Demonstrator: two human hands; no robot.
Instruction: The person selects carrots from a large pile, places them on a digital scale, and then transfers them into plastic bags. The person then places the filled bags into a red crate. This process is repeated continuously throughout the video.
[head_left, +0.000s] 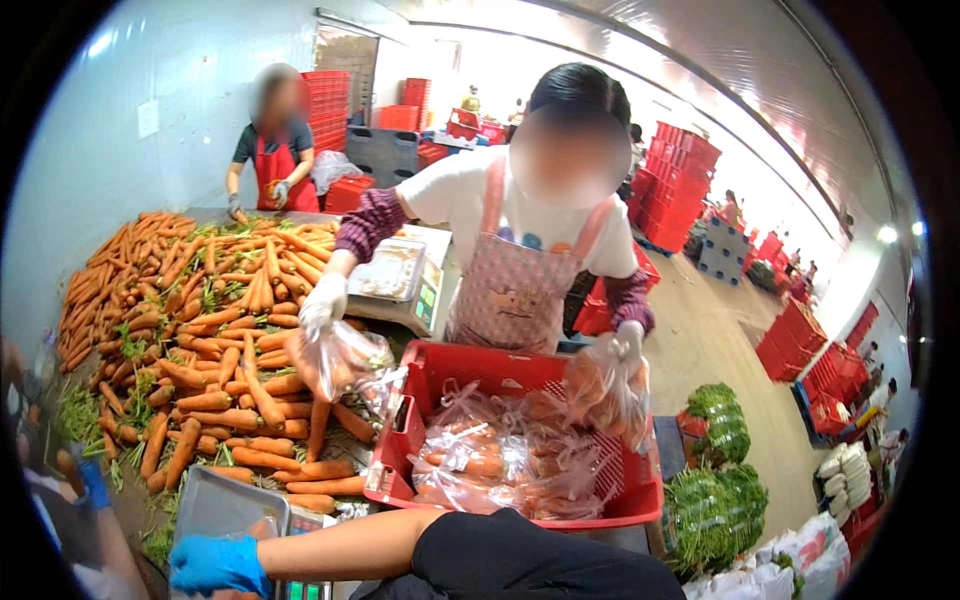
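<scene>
My right hand (219, 565), in a blue glove, reaches leftward across the bottom over the grey pan (229, 491) of a weighing scale. Its fingers are curled and partly cut off, so what they grip is unclear; a bit of clear plastic and something orange shows beside it. My left hand is out of view. Beyond my forearm sits a red plastic crate (397, 480) with several clear bags of carrots (480, 457) inside. Facing me, a co-worker in white gloves carries one bagged bunch of carrots (326, 367) over the pile and another bag (607, 382) over the crate's right side.
Loose carrots (225, 360) cover the table at left. A second scale (397, 277) stands behind them. A blue-gloved hand (91, 476) of another person holds a carrot at far left. Wrapped leafy greens (712, 510) lie at right. Stacked red crates (679, 187) rise behind.
</scene>
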